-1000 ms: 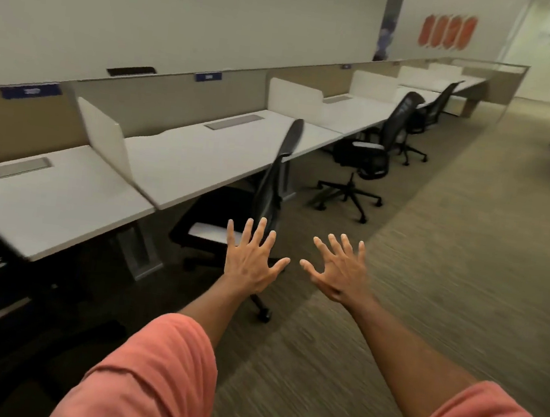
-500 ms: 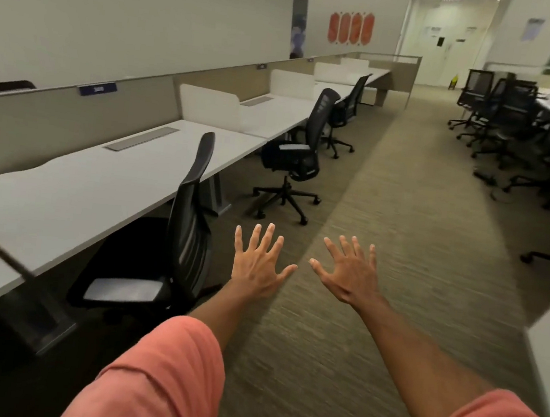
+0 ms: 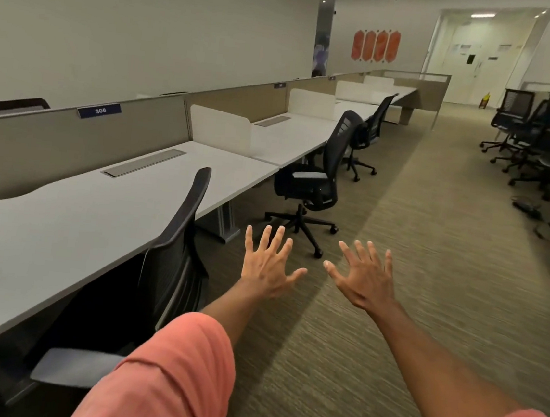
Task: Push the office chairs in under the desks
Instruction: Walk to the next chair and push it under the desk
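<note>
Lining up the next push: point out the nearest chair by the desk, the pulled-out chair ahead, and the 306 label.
nearest chair (image 3: 181,232): head view, on its mesh backrest.
pulled-out chair (image 3: 337,153): head view, on its backrest.
306 label (image 3: 100,110): head view, on the number plate atop the partition.

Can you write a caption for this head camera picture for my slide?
Both open hands, left hand and right hand, reach toward the pulled-out chair, with the nearest chair tucked under the desk.
</note>
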Demonstrator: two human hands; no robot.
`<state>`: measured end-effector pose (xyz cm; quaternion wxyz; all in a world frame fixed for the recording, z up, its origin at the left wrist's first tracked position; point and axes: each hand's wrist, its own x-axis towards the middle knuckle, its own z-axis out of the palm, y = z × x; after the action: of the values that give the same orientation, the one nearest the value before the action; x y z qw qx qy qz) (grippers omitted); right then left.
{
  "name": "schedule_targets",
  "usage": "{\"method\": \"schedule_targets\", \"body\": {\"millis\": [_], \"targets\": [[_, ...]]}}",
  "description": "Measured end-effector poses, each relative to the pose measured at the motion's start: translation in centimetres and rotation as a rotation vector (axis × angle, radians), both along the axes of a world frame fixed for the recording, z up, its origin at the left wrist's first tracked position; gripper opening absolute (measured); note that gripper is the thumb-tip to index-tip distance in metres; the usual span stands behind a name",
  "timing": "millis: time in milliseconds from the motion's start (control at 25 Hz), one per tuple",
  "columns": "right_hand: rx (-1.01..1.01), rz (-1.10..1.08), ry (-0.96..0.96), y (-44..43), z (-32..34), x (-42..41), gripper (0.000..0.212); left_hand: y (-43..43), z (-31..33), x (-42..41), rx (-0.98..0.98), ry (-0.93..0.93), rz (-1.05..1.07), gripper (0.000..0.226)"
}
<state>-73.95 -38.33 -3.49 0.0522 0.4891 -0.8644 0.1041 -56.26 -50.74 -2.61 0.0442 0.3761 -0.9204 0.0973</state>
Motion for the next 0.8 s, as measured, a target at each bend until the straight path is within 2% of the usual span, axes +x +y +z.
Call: {"method": "schedule_targets", "body": {"millis": [200, 400, 600, 800], "targets": [[0.011, 0.099, 0.005, -7.1, -0.3, -6.5, 0.078, -5.3, -1.0, -5.4, -0.011, 0.014, 0.098, 0.085], [0.027, 0.3, 0.007, -15.0, 0.1, -10.8, 0.077, -10.1, -0.8, -8.2, 0.013, 0.076, 0.321, 0.086], [0.027, 0.513, -0.009, -22.8, 0.2, -9.8, 0.076, -13.4, 0.3, -6.9, 0.034, 0.1, 0.542, 0.084], [0.008, 0.741, -0.022, -31.2, 1.2, -4.8, 0.078, -17.0, 1.3, -1.9, 0.013, 0.106, 0.741, 0.081]]}}
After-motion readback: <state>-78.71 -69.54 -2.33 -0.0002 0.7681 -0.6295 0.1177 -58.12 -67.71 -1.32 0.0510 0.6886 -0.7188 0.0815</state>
